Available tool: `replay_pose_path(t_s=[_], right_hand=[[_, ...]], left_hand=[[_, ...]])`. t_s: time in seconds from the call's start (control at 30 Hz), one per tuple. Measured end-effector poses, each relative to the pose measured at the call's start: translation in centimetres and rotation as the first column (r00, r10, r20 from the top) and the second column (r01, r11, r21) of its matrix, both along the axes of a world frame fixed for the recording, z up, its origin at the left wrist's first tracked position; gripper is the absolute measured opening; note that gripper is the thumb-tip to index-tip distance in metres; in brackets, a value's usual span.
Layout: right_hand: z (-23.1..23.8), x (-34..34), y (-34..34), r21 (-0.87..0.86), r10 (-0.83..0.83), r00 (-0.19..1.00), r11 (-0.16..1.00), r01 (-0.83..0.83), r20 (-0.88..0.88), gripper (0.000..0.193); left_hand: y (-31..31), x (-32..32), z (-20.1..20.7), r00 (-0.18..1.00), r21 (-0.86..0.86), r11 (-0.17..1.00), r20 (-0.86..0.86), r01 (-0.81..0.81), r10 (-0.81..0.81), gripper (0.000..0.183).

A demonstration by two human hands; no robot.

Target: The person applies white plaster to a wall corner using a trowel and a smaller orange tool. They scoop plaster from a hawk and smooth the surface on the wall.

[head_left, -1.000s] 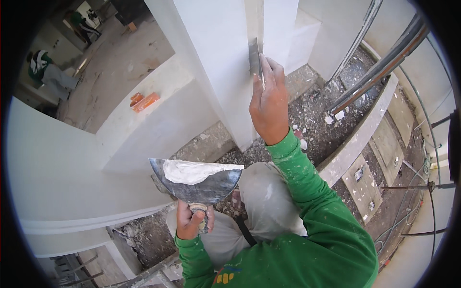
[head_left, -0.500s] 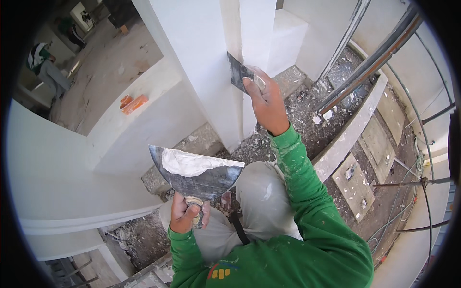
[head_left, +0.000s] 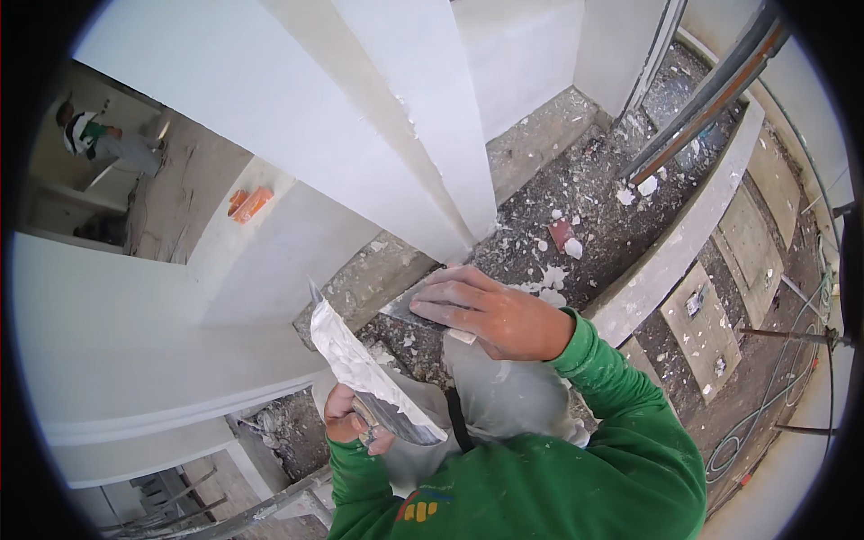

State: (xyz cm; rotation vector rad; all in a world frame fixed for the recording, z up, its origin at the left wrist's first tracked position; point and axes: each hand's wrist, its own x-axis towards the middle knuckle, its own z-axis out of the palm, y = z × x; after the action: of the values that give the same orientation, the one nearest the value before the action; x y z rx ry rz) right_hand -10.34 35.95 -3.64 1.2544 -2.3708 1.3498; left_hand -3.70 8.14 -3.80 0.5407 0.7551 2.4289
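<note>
Our left grip (head_left: pixel 342 416) holds a wide blade (head_left: pixel 400 419) by its handle, and white paste (head_left: pixel 349 355) sits on it. Our right grip (head_left: pixel 499 315) holds a flat scraper (head_left: pixel 401 304) nearby.

Right fingers (head_left: pixel 452 295) over scraper (head_left: pixel 404 303) (apparently gripped)

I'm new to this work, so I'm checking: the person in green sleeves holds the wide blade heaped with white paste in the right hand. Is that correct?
Not quite, the side is wrong. The head view shows the person in green sleeves holding the wide blade heaped with white paste in the left hand.
</note>
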Motion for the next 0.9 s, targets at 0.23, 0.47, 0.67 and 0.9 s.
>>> replay_pose_path(t_s=[0.23,0.47,0.67,0.9], right_hand=[[1.3,-8.2,3.5,-0.138,-0.721,0.558,0.654,0.744,-0.41,0.064],[4.6,-12.8,2.3,-0.254,-0.67,0.28,0.583,0.772,-0.687,0.062],[3.7,-13.3,1.8,-0.155,-0.64,0.33,0.581,0.799,-0.693,0.062],[-3.5,-10.5,1.0,0.08,-0.59,0.467,0.563,0.823,-0.659,0.054]], left_hand=[[0.2,-0.1,1.9,0.96,-0.243,0.928,-0.085,-0.281,0.268,0.054],[-0.8,1.2,0.8,0.926,-0.294,0.882,-0.03,-0.368,0.376,0.054],[-2.4,1.0,0.2,0.934,-0.32,0.881,-0.042,-0.349,0.355,0.052],[-3.4,1.2,0.2,0.933,-0.319,0.883,-0.009,-0.344,0.36,0.054]])
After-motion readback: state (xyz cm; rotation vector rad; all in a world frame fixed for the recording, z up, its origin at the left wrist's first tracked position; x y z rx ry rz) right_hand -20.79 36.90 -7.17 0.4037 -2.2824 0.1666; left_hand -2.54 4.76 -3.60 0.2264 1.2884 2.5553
